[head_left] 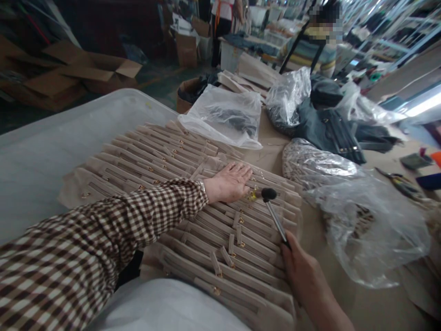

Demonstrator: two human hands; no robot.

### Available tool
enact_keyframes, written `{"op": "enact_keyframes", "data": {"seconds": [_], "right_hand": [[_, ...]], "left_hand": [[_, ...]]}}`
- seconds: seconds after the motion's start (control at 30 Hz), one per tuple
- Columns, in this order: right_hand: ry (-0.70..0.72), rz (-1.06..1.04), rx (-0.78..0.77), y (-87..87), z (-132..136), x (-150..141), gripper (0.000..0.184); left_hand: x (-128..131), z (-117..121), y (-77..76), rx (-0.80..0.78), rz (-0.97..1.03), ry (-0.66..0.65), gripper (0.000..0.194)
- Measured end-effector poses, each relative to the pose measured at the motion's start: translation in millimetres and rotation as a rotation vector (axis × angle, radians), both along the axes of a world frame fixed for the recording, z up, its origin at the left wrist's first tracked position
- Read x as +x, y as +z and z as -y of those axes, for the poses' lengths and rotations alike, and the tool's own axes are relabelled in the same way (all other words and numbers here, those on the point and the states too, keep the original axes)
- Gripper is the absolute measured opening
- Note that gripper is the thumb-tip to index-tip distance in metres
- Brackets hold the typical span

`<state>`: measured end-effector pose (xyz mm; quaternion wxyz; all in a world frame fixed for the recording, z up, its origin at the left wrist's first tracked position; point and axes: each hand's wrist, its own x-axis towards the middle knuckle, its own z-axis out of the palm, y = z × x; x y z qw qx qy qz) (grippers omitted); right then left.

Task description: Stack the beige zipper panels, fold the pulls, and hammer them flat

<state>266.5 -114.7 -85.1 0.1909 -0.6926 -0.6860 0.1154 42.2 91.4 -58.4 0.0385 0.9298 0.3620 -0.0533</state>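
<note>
Head view shows me beige fabric zipper pieces (220,225) fanned in overlapping ridges across the desk (272,147), gold metal pulls glinting. The left hand (230,183) lies flat on them, fingers extended, gripping nothing; the right hand (306,271) is closed around a slim hammer (275,216) with a rounded black head. Crinkled clear plastic bags (375,225) hold patterned material alongside.

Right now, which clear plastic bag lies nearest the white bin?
The whitish bag, just beyond the beige zippered pieces, its left corner near the bin's rim; the other bags lie farther right.
</note>
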Motion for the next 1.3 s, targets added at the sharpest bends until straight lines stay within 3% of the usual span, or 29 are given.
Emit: {"op": "enact_keyframes", "data": {"seconds": [0.07,0.2,0.27,0.43,0.5,0.57,0.7,0.8,0.87,1.03,1.3], "right_hand": [[-0.006,0.02,-0.063,1.1,-0.7,1.7,0.042],[-0.028,-0.026,0.162,13.7,8.8,2.9,0.037],[-0.023,-0.055,0.204,15.1,14.0,-0.7,0.036],[0.045,-0.039,-0.098,4.1,9.7,-5.4,0.035],[0.023,-0.049,-0.1,6.1,6.8,-2.2,0.036],[-0.027,-0.089,-0.003,12.5,8.3,2.3,0.036],[-0.098,-0.148,0.118,20.9,26.7,10.9,0.034],[-0.034,-0.12,0.096,13.2,45.5,12.2,0.033],[0.026,-0.108,0.052,2.7,55.5,8.7,0.035],[0.008,-0.085,-0.108,-18.3,64.2,-3.0,0.04],[0.005,-0.124,0.115,-1.0,47.8,-10.4,0.038]], "left_hand": [[-0.3,-0.4,-0.7,0.003,-0.004,0.001,0.065],[0.3,-0.7,-1.3,0.01,0.004,0.001,0.066],[0.9,0.2,-0.3,0.002,-0.004,0.005,0.066],[1.1,0.3,0.5,-0.01,-0.017,0.01,0.064],[0.6,-1.7,1.1,-0.008,-0.012,0.002,0.064],[-0.1,-1.2,5.9,-0.018,-0.005,-0.004,0.064],[-4.5,23.2,30.2,0.021,0.056,-0.026,0.063],[-15.6,58.0,43.6,-0.032,0.007,-0.181,0.062],[-27.4,77.6,41.5,-0.09,-0.048,-0.239,0.064],[-53.7,94.1,17.7,-0.01,-0.043,-0.154,0.058],[-55.2,94.8,14.2,0.008,-0.025,-0.135,0.059]]}}
